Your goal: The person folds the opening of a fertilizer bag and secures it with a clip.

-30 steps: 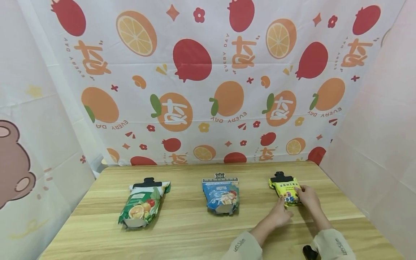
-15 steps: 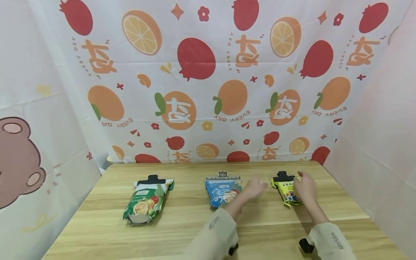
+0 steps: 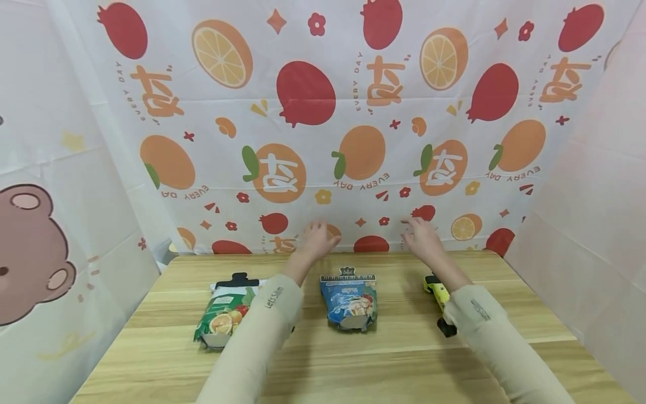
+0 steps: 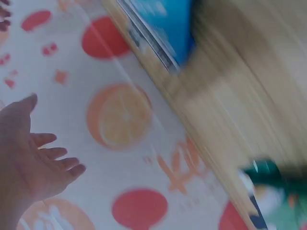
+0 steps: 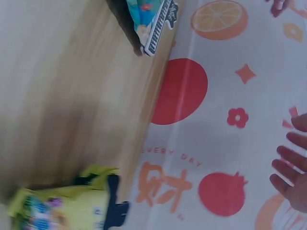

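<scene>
Both hands are raised over the table's far side, holding nothing. My left hand (image 3: 318,241) has its fingers extended, and in the left wrist view the same hand (image 4: 38,158) shows fingers and thumb spread. My right hand (image 3: 423,240) is up on the other side, its fingers (image 5: 288,163) spread in the right wrist view. Between the arms lies a blue bag (image 3: 349,303) with a piano-patterned clip (image 3: 348,277). A green and white bag (image 3: 222,314) with a black clip (image 3: 239,279) lies at left, partly behind the left sleeve. The right forearm mostly covers a yellow bag (image 3: 441,293).
The wooden table (image 3: 353,370) ends at the back against a fruit-printed curtain (image 3: 353,140). A pale curtain with a bear print (image 3: 30,252) hangs at left, and another pale curtain (image 3: 580,235) at right.
One second ago both hands were at the yellow bag. My left hand left it first and swept left past the blue bag; my right hand then let go, and both rose toward the back curtain.
</scene>
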Demonstrator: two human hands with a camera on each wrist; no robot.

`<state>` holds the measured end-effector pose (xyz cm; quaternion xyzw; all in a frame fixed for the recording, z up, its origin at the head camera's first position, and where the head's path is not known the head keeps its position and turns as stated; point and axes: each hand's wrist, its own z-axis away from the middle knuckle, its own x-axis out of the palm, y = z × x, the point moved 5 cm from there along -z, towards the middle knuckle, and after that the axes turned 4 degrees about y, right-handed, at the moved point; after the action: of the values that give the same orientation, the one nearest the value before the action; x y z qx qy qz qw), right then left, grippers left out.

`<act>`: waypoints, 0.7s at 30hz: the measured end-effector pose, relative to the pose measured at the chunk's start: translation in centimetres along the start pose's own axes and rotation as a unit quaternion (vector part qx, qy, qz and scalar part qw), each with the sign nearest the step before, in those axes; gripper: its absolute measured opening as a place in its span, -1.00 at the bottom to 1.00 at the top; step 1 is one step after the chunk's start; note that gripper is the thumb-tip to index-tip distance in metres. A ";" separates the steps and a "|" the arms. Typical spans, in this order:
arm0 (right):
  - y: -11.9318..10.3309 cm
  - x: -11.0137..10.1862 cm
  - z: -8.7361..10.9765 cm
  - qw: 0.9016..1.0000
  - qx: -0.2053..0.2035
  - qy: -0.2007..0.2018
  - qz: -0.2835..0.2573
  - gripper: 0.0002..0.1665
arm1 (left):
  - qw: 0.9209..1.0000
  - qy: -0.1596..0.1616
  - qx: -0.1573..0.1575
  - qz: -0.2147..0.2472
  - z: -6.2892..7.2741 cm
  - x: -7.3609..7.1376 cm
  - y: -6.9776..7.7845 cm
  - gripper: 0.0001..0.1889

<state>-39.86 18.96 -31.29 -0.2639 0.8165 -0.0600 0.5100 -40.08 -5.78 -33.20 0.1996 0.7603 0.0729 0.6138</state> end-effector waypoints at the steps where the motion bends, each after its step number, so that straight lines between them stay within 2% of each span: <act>1: -0.5 0.2 -0.5 1.000 -0.012 -0.008 0.015 -0.57 | 1.000 0.004 0.003 -0.029 0.0 -0.1 -0.8 -0.26; 5: -2.1 1.2 -2.1 0.995 -0.039 -0.053 0.073 -0.43 | 0.992 0.021 0.005 -0.121 0.1 -0.1 -3.4 -0.13; 7: -2.6 1.7 -2.5 0.991 -0.043 -0.081 0.093 -0.34 | 0.989 0.026 0.005 -0.142 0.4 0.0 -4.4 -0.11; 11: -3.1 3.1 -2.5 0.984 -0.054 -0.113 0.129 -0.20 | 0.990 0.014 -0.009 -0.141 1.0 0.3 -6.0 -0.12; 16: -3.4 5.2 -1.8 0.977 -0.063 -0.115 0.166 -0.09 | 0.989 -0.011 -0.026 -0.148 1.7 0.7 -7.2 -0.12; 21: -3.9 6.6 -1.3 0.977 -0.055 -0.126 0.163 -0.07 | 0.988 -0.009 -0.020 -0.155 1.9 1.3 -7.7 -0.12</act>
<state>-41.79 12.19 -34.48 -0.1604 0.7797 0.1023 0.5965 -40.10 -12.50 -37.59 0.0678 0.7749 -0.0096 0.6284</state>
